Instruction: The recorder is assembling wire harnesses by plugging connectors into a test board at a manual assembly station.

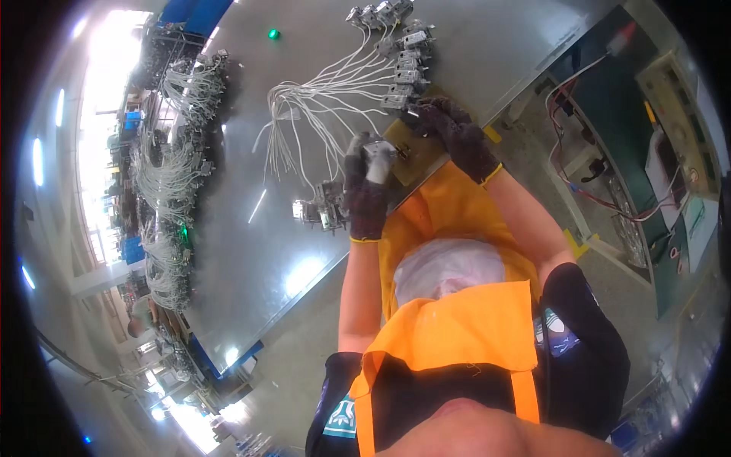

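My left hand (365,186), in a dark glove with pale fingertips, is closed around a small silver metal unit (379,151) above a brownish-yellow plate (408,164) at the table's near edge. My right hand (459,137), also gloved, is at the plate's far right corner with its fingers curled; what they hold, if anything, is hidden. Beyond it, a row of silver box-shaped units (409,68) is joined by white wires (301,95) gathered into a bundle. More such units (324,207) lie just left of my left wrist.
The grey metal table (236,251) carries long heaps of white-wired units (171,175) along its far left side. A green light spot (273,34) shows at the far end. Right of me stands a dark green panel (609,145) with red and white cables and scissors (675,255).
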`<state>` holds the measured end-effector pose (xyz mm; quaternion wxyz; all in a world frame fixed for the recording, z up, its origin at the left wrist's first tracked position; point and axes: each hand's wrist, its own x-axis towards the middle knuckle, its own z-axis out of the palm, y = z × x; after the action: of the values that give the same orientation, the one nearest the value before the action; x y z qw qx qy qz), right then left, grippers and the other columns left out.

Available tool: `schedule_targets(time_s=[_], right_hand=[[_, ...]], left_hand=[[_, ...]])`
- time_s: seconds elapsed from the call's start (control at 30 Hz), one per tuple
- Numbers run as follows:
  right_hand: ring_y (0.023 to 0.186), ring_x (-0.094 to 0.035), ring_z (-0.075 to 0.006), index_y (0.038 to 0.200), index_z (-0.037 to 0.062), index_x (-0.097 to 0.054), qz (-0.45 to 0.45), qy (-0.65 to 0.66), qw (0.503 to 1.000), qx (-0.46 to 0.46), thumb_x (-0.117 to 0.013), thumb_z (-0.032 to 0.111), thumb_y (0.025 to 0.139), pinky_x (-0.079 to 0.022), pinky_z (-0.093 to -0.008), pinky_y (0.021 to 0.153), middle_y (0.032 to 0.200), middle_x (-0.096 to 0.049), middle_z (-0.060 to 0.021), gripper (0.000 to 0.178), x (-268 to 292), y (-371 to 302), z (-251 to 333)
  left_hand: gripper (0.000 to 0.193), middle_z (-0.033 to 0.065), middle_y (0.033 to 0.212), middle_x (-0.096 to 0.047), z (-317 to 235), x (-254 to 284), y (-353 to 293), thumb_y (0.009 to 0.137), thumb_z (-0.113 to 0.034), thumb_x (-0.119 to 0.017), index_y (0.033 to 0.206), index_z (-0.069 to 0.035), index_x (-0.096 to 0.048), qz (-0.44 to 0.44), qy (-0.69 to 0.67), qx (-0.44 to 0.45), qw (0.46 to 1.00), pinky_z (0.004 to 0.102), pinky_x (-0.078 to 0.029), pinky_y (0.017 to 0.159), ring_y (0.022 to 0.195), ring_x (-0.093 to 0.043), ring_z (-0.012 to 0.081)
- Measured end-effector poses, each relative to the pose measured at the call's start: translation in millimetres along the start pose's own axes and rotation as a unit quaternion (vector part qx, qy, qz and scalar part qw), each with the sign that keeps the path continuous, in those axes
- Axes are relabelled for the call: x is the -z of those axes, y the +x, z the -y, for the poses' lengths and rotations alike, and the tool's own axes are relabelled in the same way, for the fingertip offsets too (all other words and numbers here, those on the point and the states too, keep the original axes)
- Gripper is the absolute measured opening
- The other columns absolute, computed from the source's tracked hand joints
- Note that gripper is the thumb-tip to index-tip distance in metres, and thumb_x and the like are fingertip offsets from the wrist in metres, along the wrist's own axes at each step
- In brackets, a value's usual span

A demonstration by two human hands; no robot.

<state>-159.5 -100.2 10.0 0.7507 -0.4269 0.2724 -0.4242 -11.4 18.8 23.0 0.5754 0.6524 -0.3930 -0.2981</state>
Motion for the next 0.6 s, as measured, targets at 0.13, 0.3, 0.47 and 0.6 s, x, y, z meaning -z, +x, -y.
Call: schedule_targets(time_s=[0.13,0.3,0.47,0.6], right_hand=[[0.081,-0.063,-0.012,0.114,0.0015,-0.061,-0.02,-0.244,0.957,0.157,-0.051,0.018,0.1,-0.053,-0.0278,0.071,0.092,-0.066,-0.0067,0.024,7.1,-22.9,-1.2],[0.073,-0.063,-0.0094,0.117,0.0024,-0.062,-0.007,-0.182,0.98,-0.075,-0.054,0.017,0.099,-0.052,-0.0247,0.066,0.088,-0.066,-0.0037,0.024,4.8,-71.5,12.2],[0.075,-0.065,-0.0124,0.115,0.005,-0.063,0.014,-0.23,0.973,0.007,-0.058,0.011,0.096,-0.053,-0.0255,0.068,0.09,-0.067,-0.0063,0.021,-15.3,-82.4,-10.0],[0.081,-0.066,-0.0246,0.106,0.0041,-0.067,0.038,-0.299,0.908,0.292,-0.059,0.004,0.091,-0.053,-0.0309,0.071,0.097,-0.067,-0.0115,0.017,-28.0,-70.3,-10.8]], left_hand=[[0.053,0.0116,0.108,-0.056,10.5,-19.1,-1.9,0.086,-0.01,-0.071,0.132,-0.002,-0.045,-0.001,0.202,-0.121,0.972,0.0332,-0.048,0.082,0.087,-0.055,0.0194],[0.056,0.015,0.105,-0.059,-12.5,-18.1,4.8,0.086,-0.013,-0.071,0.134,-0.003,-0.044,0.076,0.243,-0.109,0.961,0.0357,-0.05,0.082,0.09,-0.06,0.024],[0.053,0.0171,0.108,-0.062,7.2,-15.6,9.3,0.086,-0.017,-0.07,0.131,-0.002,-0.047,0.078,0.056,0.04,0.995,0.0354,-0.051,0.081,0.093,-0.062,0.0246],[0.053,0.0178,0.106,-0.064,5.5,-18.8,11.6,0.087,-0.023,-0.07,0.13,-0.001,-0.049,0.043,0.063,0.069,0.995,0.0349,-0.051,0.08,0.092,-0.063,0.0236]])
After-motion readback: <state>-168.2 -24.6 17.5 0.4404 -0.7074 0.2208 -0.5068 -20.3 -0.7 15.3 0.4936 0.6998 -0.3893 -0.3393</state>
